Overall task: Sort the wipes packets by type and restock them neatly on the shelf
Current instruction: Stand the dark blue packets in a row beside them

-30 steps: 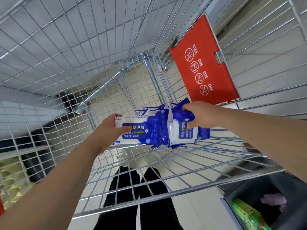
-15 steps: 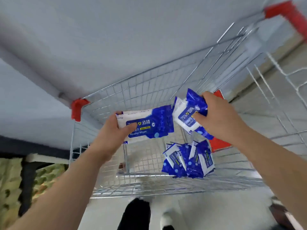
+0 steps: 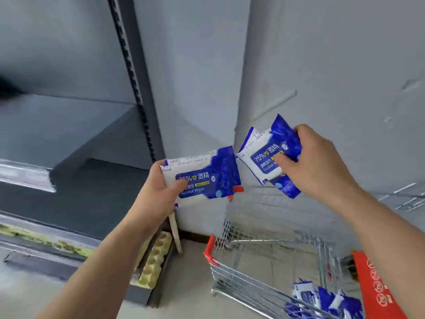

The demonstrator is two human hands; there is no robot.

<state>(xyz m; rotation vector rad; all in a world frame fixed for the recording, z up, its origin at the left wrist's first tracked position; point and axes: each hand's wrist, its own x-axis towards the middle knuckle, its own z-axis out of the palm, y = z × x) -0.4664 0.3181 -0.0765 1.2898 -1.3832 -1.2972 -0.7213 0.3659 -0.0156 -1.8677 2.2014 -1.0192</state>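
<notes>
Wipes packets (image 3: 202, 178) gripped in both hands (image 3: 156, 194).

The flat blue-and-white plastic wipes packet (image 3: 202, 178) gripped by the left hand (image 3: 158, 194), up and left of the silver wire shopping cart (image 3: 241, 286), reads "75%", "酒精" and "Alcohol Wipes". The second blue-and-white packet (image 3: 269, 155), in the right hand (image 3: 319, 162) above the cart, shows "75%", "酒精" and part of "Alcohol". The cart's red plastic panel (image 3: 377, 293) bears round signs, their wording too blurred to read.

Light: even, cool, dim indoor light; soft shadows under the shelf (image 3: 69, 125).
Blur: motion smear at left edge and cart (image 3: 271, 268).
Distortion: wide-angle bending at borders.
</notes>
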